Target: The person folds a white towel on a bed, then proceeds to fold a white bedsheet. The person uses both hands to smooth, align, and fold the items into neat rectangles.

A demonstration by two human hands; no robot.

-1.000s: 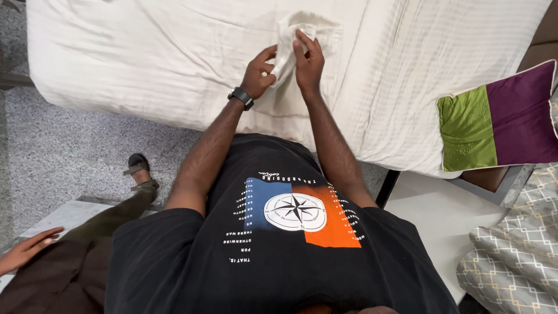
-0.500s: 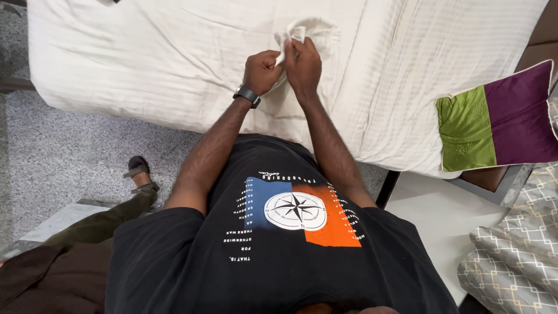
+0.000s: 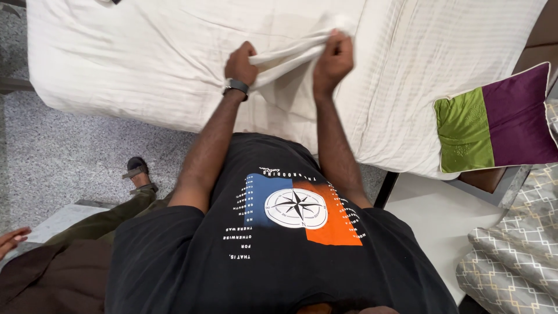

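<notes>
A white bed sheet [image 3: 145,64] covers the mattress in front of me. My left hand [image 3: 241,63], with a dark watch on its wrist, is shut on a bunched fold of that sheet [image 3: 288,55]. My right hand [image 3: 333,58] grips the same fold at its other end. The cloth is stretched into a taut ridge between the two hands, lifted a little off the bed. My black printed shirt fills the lower part of the view.
A green and purple cushion [image 3: 497,119] lies at the bed's right edge. A patterned grey quilt [image 3: 517,256] sits at lower right beside a white surface [image 3: 433,215]. Another person's hand [image 3: 10,241] shows at lower left. My sandalled foot [image 3: 138,173] stands on speckled floor.
My hands were close together on a small bunch of sheet. They have moved apart, pulling the fold out into a longer stretched ridge.
</notes>
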